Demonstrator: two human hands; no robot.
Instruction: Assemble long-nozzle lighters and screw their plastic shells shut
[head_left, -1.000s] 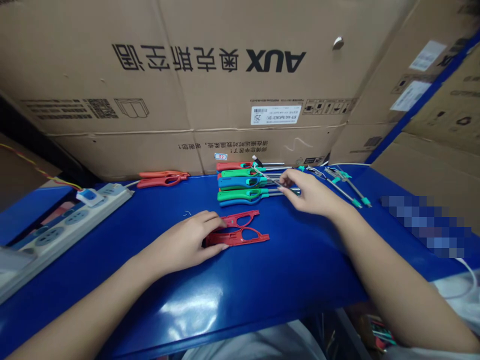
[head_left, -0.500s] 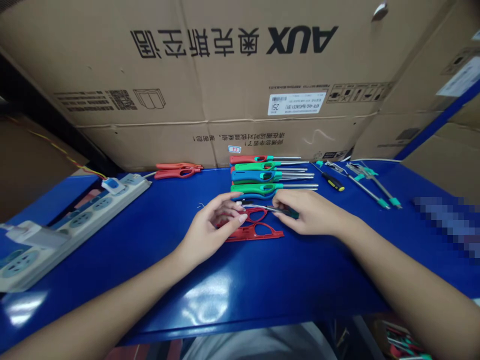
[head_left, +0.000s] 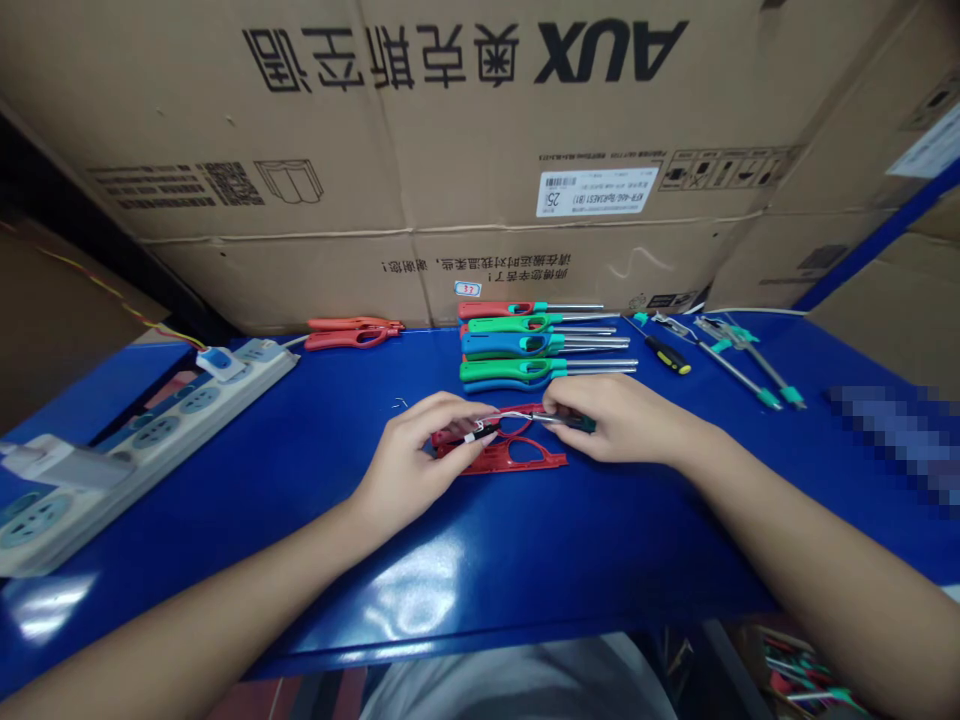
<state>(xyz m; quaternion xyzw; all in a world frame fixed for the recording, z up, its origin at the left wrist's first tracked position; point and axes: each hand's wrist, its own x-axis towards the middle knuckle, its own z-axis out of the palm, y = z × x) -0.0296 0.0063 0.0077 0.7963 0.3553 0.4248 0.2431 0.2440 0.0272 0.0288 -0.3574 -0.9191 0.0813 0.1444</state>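
Observation:
Above the middle of the blue table, my left hand (head_left: 427, 447) pinches a small black part with a white end (head_left: 480, 431) between thumb and fingers. A thin white wire (head_left: 514, 414) runs from near this part toward my right hand (head_left: 611, 420). My right hand is closed on a slim metal piece with a dark green end (head_left: 576, 421); its exact kind is unclear. Beneath the hands lie red plastic lighter shell halves (head_left: 487, 460) with oval trigger openings. The upper one is partly covered by my left fingers.
Behind the hands, several long-nosed lighters (head_left: 506, 346) lie in a row. Red lighter shells (head_left: 352, 335) rest at back left, near a power strip (head_left: 150, 435). A black-and-yellow screwdriver (head_left: 667, 353) and metal lighter rods (head_left: 750, 365) lie at right. A cardboard box (head_left: 450, 200) stands behind.
My left fingers have closed and lowered slightly, and the black part now shows clearly between them. My right hand keeps its hold with little movement. The view has tilted slightly.

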